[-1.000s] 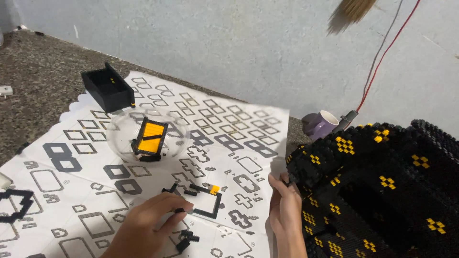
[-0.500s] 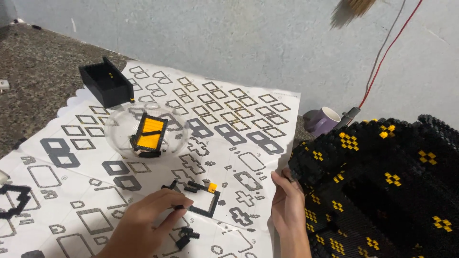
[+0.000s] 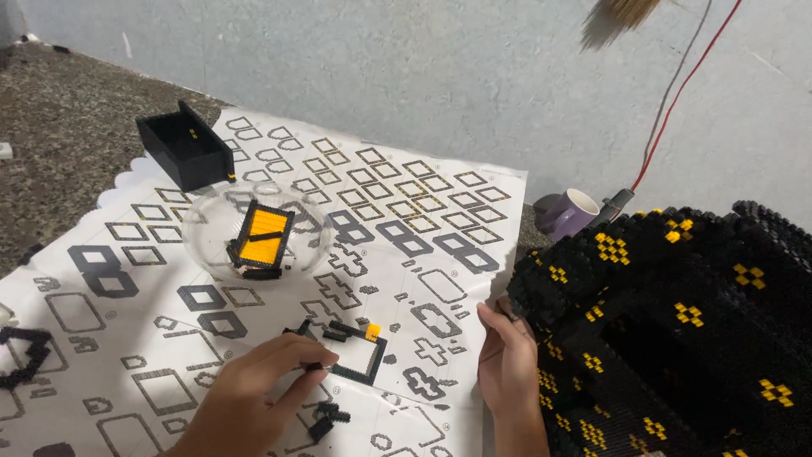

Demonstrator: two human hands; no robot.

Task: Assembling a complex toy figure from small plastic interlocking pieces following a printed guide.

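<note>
Two hands at work: my left hand point(image 3: 254, 398) pinches what seems a small black brick point(image 3: 315, 366) at nine o'clock of the square frame point(image 3: 365, 360); my right hand point(image 3: 507, 364), fingers loosely together, steadies the black-and-yellow block model point(image 3: 677, 330).

I log my left hand point(image 3: 254, 393) low on the patterned sheet point(image 3: 397, 203), fingertips pinching a small black brick piece point(image 3: 313, 366) just beside a square black brick frame point(image 3: 359, 351) with one orange corner; loose black pieces point(image 3: 326, 419) lie near the wrist. My right hand point(image 3: 507, 364) rests flat against the large black-and-yellow brick structure point(image 3: 677, 330) at right. Also noted: clear bowl point(image 3: 254, 239) containing an orange-and-black panel point(image 3: 262, 241), open black box point(image 3: 184, 148) beyond it, purple mug point(image 3: 571, 211) by the grey wall point(image 3: 381, 68).
</note>
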